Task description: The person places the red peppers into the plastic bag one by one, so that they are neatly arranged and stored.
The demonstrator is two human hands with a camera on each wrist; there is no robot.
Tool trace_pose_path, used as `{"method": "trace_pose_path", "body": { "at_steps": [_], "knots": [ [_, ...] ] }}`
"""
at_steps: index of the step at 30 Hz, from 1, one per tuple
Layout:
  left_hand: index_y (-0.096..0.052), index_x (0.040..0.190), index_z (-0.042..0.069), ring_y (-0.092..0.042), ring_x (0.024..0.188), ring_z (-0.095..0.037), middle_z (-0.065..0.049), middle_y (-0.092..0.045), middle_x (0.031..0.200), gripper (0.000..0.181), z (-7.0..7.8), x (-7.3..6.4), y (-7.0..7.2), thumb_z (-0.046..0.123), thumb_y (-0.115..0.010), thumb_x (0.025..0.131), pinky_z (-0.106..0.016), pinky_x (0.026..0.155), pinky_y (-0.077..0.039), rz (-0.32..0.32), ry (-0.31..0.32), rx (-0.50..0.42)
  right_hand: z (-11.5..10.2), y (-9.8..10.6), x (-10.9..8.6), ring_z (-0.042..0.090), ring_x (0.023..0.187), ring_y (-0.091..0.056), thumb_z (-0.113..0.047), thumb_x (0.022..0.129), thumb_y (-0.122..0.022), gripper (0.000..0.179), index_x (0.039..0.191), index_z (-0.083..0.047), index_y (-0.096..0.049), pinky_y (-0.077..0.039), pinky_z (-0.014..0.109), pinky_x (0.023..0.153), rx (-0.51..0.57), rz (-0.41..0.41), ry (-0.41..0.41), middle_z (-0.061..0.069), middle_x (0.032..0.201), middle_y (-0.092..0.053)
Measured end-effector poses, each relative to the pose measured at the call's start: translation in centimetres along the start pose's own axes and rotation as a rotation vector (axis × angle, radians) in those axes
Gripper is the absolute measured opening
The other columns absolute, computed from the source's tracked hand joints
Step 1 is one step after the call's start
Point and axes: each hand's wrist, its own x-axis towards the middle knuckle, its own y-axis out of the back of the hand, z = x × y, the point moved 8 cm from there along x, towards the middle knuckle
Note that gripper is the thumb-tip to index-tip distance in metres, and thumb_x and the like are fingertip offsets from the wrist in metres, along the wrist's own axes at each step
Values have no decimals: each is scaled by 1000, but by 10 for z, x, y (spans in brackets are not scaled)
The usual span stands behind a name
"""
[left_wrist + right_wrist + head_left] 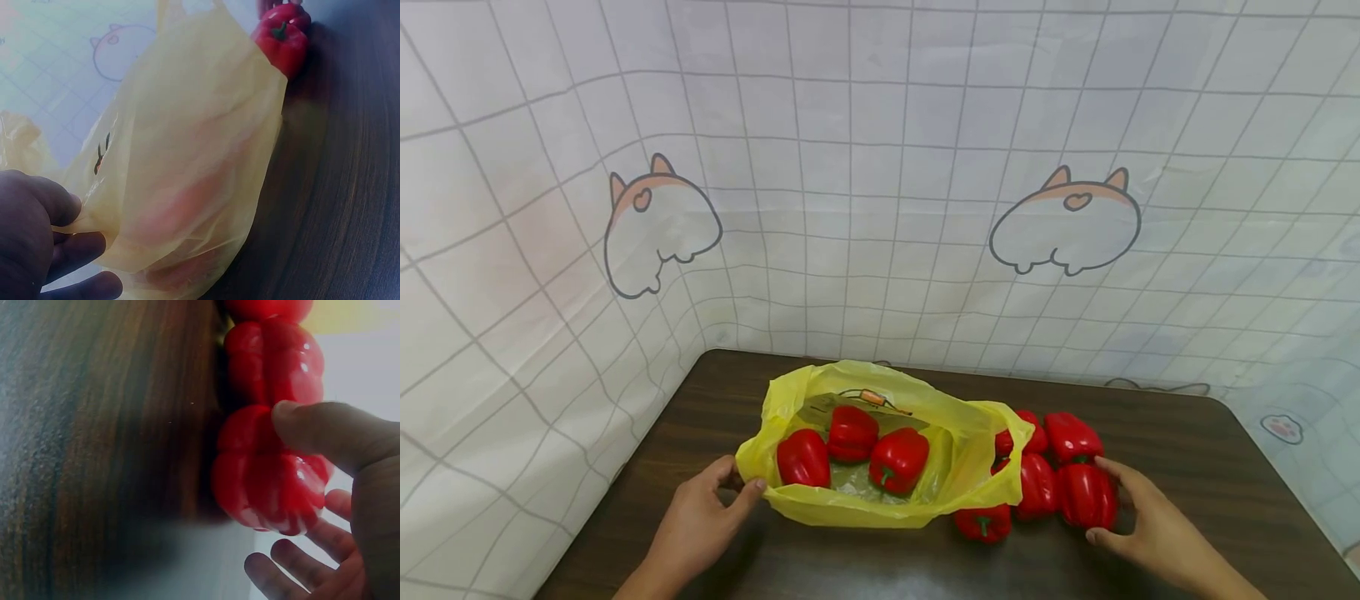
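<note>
A yellow plastic bag (880, 512) lies with its mouth open toward me on the dark table. Inside it are three red bell peppers, one of them at the front right (898, 460). My left hand (703, 508) pinches the bag's left edge between thumb and fingers; the left wrist view shows the thin film (87, 222) there. At the right, my right hand (1157, 525) reaches around the nearest right bell pepper (1086, 496). Its thumb (325, 428) overlaps that pepper in the right wrist view, while the other fingers are spread beside it.
Several more red bell peppers (1072, 437) sit close together right of the bag, some partly behind its handle (1011, 442). The dark wood-grain table (1195, 467) backs onto a white gridded curtain (880, 208) with cartoon animals. A thin dark cord (1157, 387) shows along the back edge.
</note>
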Motion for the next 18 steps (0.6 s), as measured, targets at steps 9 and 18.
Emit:
{"method": "trace_pose_path", "body": {
  "at_steps": [9, 18],
  "knots": [
    [-68, 113, 11, -60, 83, -17, 4, -69, 93, 33, 0, 1, -1, 40, -73, 96, -35, 72, -48, -1, 2, -7, 5, -3, 0, 32, 100, -67, -20, 72, -94, 94, 147, -1, -41, -59, 44, 77, -9, 23, 14, 28, 136, -49],
    [-68, 114, 11, -61, 85, -16, 4, -69, 94, 34, -1, 1, -2, 40, -73, 96, -35, 72, -48, 7, 1, 1, 1, 0, -1, 27, 98, -65, -20, 70, -96, 90, 143, 1, -47, -58, 43, 78, -76, 83, 46, 23, 129, -54]
  ]
}}
